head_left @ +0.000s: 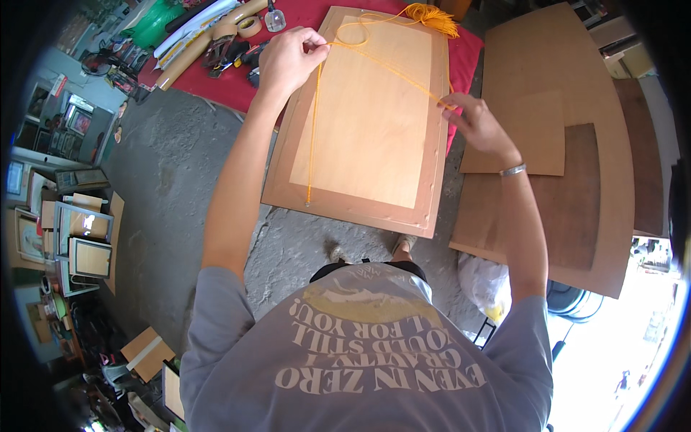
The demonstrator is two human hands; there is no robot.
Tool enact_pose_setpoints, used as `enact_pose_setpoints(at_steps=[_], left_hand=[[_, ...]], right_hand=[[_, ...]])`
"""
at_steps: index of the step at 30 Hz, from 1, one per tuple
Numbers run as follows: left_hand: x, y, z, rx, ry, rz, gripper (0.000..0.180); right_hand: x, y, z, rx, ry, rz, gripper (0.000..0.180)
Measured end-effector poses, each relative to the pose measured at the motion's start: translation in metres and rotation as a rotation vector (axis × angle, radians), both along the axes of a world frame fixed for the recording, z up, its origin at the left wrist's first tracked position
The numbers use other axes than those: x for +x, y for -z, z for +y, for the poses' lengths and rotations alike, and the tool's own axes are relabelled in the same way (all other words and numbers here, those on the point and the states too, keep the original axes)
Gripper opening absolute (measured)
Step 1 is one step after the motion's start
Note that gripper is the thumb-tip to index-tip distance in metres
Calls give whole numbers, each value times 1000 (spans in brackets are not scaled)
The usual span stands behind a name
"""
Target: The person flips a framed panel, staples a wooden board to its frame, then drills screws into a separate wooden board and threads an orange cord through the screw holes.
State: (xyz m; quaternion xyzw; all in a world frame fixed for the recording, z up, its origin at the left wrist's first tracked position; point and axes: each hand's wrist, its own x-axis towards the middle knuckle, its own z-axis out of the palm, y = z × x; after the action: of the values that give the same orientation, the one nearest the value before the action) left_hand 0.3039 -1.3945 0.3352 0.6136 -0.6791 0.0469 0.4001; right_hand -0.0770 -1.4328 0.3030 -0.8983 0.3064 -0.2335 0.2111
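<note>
A framed panel lies on the table, its pale wooden back bordered with brown tape. My left hand, over the panel's far left part, pinches a yellow-orange cord between thumb and fingers. From that pinch the cord runs down to a small fitting near the panel's near left corner. Another stretch slants across to my right hand, whose fingers close on it at the right edge. A loop of cord lies near the far edge, beside the loose cord bundle.
Red cloth covers the table. Paper rolls, a tape roll and dark tools lie at far left. Large brown boards stand at right. Picture frames are stacked on the left, beyond the grey floor.
</note>
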Motion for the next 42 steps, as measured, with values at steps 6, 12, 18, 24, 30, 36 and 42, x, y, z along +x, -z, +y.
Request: enact_pose_setpoints(at_steps=[6, 12, 18, 24, 30, 36, 42], left_hand=[[-27, 22, -26, 14, -170, -42, 14], [-71, 57, -57, -23, -389, 24, 14], [-127, 93, -76, 12, -493, 157, 14], [-128, 112, -101, -52, -623, 164, 16], [-131, 168, -153, 26, -875, 315, 16], [-260, 260, -230, -248, -1156, 553, 27], [-323, 287, -303, -388, -1310, 1087, 51]], right_hand=[[-54, 37, -56, -83, 19, 106, 18], [-138, 25, -158, 8, 71, 49, 17], [-191, 18, -234, 62, -47, 66, 21], [-199, 46, -299, 169, -64, 68, 23], [-193, 56, -385, 47, -166, -115, 15], [-183, 49, -502, 11, -165, -82, 8], [-158, 68, -599, 25, -262, 109, 6]])
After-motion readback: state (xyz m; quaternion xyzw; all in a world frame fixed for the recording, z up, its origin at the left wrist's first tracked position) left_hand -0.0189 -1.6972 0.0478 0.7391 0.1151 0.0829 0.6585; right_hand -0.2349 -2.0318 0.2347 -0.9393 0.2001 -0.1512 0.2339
